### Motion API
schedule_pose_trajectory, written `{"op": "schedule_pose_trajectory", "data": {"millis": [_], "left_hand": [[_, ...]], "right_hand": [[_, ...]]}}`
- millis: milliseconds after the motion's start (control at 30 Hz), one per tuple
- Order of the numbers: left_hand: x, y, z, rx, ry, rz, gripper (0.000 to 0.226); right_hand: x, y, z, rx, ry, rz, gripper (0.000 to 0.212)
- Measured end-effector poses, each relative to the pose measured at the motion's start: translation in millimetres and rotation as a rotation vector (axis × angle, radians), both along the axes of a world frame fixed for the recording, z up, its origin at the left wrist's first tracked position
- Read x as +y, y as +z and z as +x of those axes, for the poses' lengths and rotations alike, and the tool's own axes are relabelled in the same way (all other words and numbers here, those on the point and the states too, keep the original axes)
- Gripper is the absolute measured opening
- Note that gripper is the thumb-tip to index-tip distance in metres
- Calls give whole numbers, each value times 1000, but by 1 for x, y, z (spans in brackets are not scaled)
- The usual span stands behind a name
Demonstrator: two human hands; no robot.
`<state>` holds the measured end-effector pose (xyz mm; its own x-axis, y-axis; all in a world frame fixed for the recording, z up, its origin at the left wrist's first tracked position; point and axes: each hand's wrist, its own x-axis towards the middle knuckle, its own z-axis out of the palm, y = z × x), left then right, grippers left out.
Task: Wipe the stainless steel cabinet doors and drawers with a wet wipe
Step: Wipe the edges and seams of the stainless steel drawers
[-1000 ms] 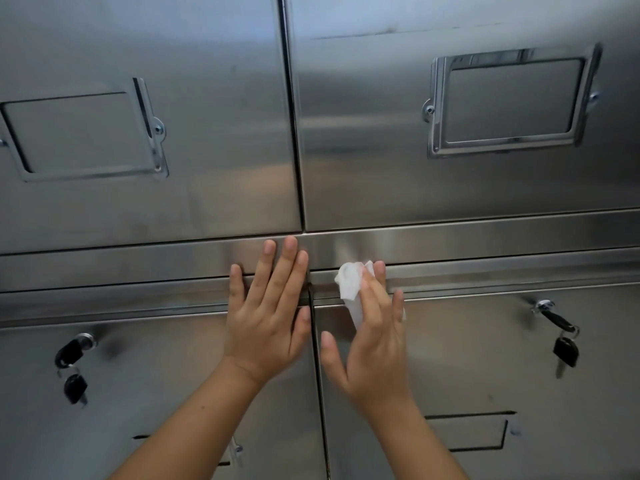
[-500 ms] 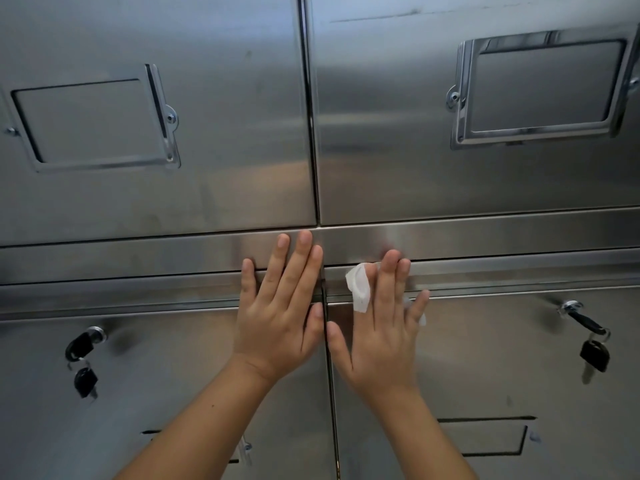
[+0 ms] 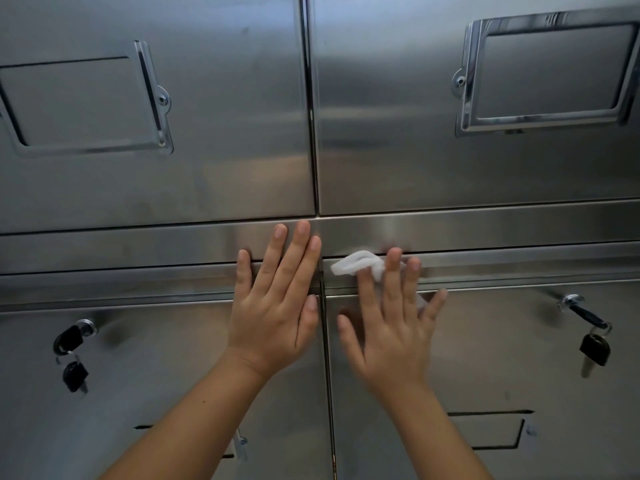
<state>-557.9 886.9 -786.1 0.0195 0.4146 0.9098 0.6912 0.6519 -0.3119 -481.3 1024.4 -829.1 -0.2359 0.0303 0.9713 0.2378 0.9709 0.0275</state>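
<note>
pressing wet wipe (image 3: 353, 263) under straight fingers of right hand (image 3: 388, 327), on top lip of lower right door (image 3: 502, 341), 11 o'clock of palm. bracing with left hand (image 3: 273, 317), flat and empty, at 9 o'clock. might slip loose, being unpinched; might snag keys (image 3: 595, 353) at 3 o'clock on a wide sweep.

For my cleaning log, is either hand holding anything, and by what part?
Nothing gripped. The right hand presses the wet wipe against the cabinet, straight fingers over its right end; the left hand lies flat.

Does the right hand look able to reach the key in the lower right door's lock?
Probably yes: the right hand presses the wipe at the top of that door, and only bare steel lies between it and the key.
</note>
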Motion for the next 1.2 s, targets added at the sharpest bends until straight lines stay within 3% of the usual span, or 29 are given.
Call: {"op": "schedule_pose_trajectory", "data": {"millis": [167, 367, 633, 800, 967, 1200], "left_hand": [[0, -1, 0, -2, -7, 5, 55], [0, 1, 1, 2, -15, 0, 58], [1, 0, 0, 13, 8, 3, 57], [0, 0, 0, 9, -15, 0, 60], [1, 0, 0, 17, 7, -2, 58], [11, 1, 21, 2, -50, 66, 53]], "right_hand": [[-6, 3, 1, -8, 4, -65, 66], [-20, 4, -4, -60, 0, -1, 67], [6, 7, 12, -12, -34, -196, 67], [-33, 7, -11, -41, 19, -56, 63], [2, 7, 8, -60, -46, 37, 60], [58, 7, 43, -68, -172, -116, 58]]}}
